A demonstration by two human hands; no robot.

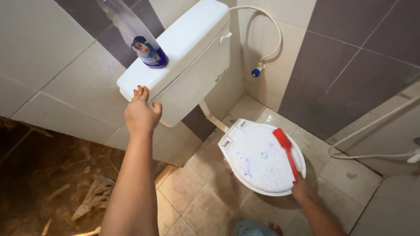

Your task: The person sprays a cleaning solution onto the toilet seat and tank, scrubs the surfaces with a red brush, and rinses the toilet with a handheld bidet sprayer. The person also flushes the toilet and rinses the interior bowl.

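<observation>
My left hand [141, 112] rests on the front corner of the white cistern [183, 57], fingers over its lid edge. A clear bottle with blue liquid [140, 37] stands on the cistern lid just above that hand. My right hand [304, 190] grips the handle of a red brush [286, 148], whose head lies on the closed white toilet lid [258, 159]. Bluish streaks and foam cover the lid.
A white hose [271, 39] with a blue valve hangs on the tiled wall behind. Another white hose [372, 155] runs along the right wall. A crumpled rag [94, 196] lies on the dark wet floor at left. My foot [275, 228] shows below.
</observation>
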